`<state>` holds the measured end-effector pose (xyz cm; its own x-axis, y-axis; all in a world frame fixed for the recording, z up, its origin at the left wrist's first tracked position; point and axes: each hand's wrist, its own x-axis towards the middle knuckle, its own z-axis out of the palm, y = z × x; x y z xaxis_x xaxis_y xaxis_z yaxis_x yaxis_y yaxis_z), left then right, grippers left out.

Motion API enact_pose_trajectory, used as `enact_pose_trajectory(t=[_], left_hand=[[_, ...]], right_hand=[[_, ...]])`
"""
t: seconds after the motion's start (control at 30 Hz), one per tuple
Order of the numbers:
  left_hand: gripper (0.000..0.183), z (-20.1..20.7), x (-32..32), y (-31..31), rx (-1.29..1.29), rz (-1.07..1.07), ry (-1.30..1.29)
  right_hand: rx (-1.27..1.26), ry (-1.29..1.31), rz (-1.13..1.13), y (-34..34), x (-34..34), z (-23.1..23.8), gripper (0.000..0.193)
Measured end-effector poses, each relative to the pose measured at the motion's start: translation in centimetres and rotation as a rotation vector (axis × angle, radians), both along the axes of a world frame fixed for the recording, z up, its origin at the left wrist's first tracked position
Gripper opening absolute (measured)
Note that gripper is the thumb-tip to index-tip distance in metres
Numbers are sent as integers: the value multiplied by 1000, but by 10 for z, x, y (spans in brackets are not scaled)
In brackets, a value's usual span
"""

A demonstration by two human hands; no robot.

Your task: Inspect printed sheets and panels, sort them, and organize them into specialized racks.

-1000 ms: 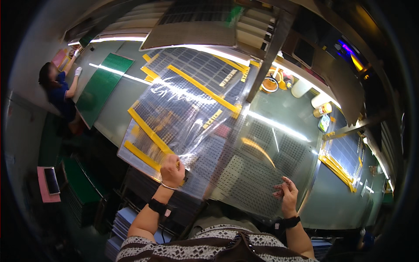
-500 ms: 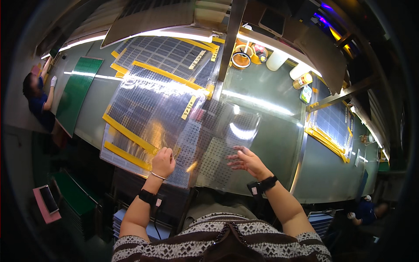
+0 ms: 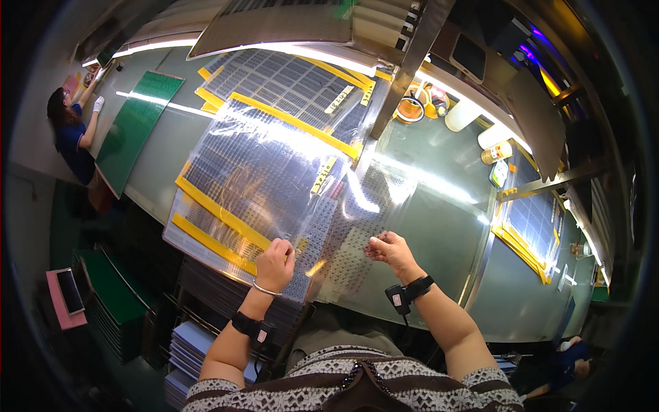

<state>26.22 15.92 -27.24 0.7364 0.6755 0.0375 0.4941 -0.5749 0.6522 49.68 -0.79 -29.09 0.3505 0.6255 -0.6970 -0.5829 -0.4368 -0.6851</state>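
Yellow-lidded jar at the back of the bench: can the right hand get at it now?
Probably, with a forward stretch: nothing stands on the tabletop between the right hand and the jar. A small bottle on its near side may block part of the approach.

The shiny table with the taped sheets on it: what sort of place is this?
Probably a factory workshop: there are patterned sheets edged with yellow tape, a big green panel, and a co-worker in blue wearing white gloves.
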Motion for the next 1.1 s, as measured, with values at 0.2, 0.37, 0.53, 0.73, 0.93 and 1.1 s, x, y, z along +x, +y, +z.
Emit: enact_pose_trajectory(t=[0.2, 0.37, 0.53, 0.73, 0.93, 1.1], left_hand=[[8, -10, -8, -6, -71, 97, -50], [9, -2, -6, -2, -117, 131, -99], [10, 7, 1, -1, -130, 148, -170], [10, 6, -3, -8, -107, 126, -140], [10, 10, -10, -19, -176, 182, -176], [11, 19, -11, -23, -204, 225, -208]], right_hand=[[85, 67, 32, 7, -11, 5, 22], [154, 286, -72, 6, -9, 5, 34], [73, 243, -53, 11, -14, 7, 37], [98, 180, -19, 6, -20, -1, 37], [87, 185, -45, -2, -26, 3, 34], [72, 82, -93, -8, -28, 13, 29]])
